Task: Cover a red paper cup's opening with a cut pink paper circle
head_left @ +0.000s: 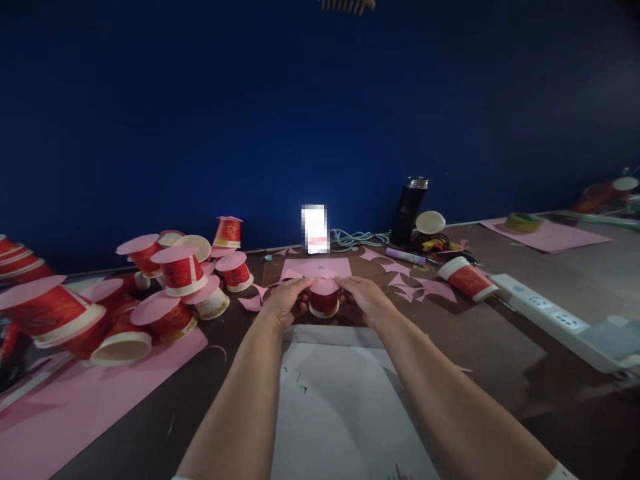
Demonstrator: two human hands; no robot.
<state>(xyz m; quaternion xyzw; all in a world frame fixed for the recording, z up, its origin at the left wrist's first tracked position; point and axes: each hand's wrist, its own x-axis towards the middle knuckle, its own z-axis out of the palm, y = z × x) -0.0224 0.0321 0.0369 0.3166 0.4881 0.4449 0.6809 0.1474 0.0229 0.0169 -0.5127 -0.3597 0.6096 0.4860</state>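
Note:
In the middle of the table a red paper cup [324, 307] stands upside down, its white rim at the bottom. A pink paper disc [324, 285] lies over its top. From the left, my left hand [289, 301] holds the disc's edge between thumb and fingers. My right hand [363, 298] does the same on the opposite side, with its fingers curled beside the cup. A sheet of pink paper [300, 267] lies just behind, and a white board or sheet [345, 400] lies in front under my forearms.
Several red cups topped with pink discs [183, 270] crowd the left, near a large pink sheet [115, 400]. Pink scraps [435, 288], a purple marker [406, 256], a tipped cup [466, 279], a black flask [409, 210] and a power strip [550, 317] are at right. A bright phone screen [315, 230] stands behind.

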